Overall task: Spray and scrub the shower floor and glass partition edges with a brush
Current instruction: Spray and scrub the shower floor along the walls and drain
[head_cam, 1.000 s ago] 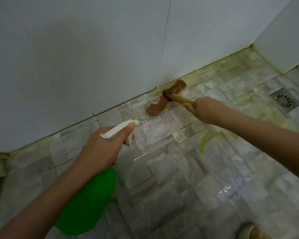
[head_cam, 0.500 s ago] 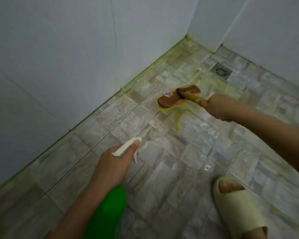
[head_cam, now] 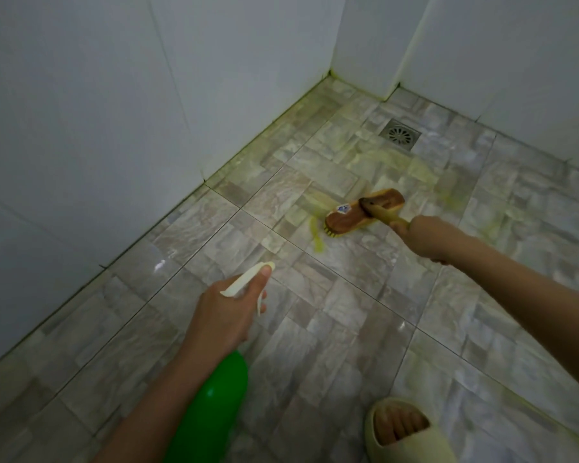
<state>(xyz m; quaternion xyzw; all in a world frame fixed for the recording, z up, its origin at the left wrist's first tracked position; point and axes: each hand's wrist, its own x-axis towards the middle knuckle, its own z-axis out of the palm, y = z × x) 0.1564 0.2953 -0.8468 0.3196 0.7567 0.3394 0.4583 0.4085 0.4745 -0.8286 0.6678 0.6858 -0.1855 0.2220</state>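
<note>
A white tiled wall (head_cam: 81, 128) is running along the left, meeting the grey stone-patterned shower floor (head_cam: 348, 329) at a seam tinged yellow-green. Low and left of centre, the left hand (head_cam: 224, 315) is wrapping around the neck of a spray bottle (head_cam: 211, 409), with the thumb lying along the top of the cream spray head and a finger curling at the trigger. The glossy green body is slanting from the bottom edge up and to the right, and the nozzle is pointing up-right, toward the brush.

The brush (head_cam: 365, 212) is sitting bristles-down on the floor right of centre, between the bottle and the drain (head_cam: 400, 134). Its brown wooden head is lying with its long axis going from lower left to upper right, and it is carrying a small blue-and-white sticker. Yellowish bristles are showing under its lower left end. Streaks of yellow-green cleaner (head_cam: 318, 242) are pooling just beside that end.

The yellowish handle is angling from the middle of the head down and to the right, into the right hand (head_cam: 425, 238), which is gripping it in a closed fist. A foot in a pale slipper (head_cam: 411, 442) is standing at the bottom right.
</note>
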